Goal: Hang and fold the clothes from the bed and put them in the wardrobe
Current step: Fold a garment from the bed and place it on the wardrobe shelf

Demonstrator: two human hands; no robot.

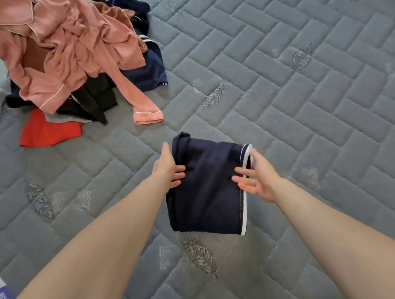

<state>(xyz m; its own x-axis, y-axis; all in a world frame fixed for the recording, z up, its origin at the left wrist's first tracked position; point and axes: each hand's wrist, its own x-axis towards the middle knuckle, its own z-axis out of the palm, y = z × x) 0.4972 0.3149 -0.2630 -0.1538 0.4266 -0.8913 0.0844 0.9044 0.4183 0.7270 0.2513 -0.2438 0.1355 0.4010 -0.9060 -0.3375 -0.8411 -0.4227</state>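
Grey quilted mattress [282, 93] fills the view, with a tangled heap of clothes [75, 64] at its far left, a pink pyjama top uppermost. Nearer, at the middle, a folded navy garment with white piping [205, 192] is held between both hands: the left hand [169, 169] grips its left edge, the right hand [255, 180] touches the piped edge with spread, straight fingers. Folding of this piece looks finished; next it probably needs a firm two-handed hold to reach the wardrobe, which is out of view.

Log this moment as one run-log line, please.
step: folding | item: navy garment | left hand: holds edge | right hand: at white-trimmed edge | pile: unfolded
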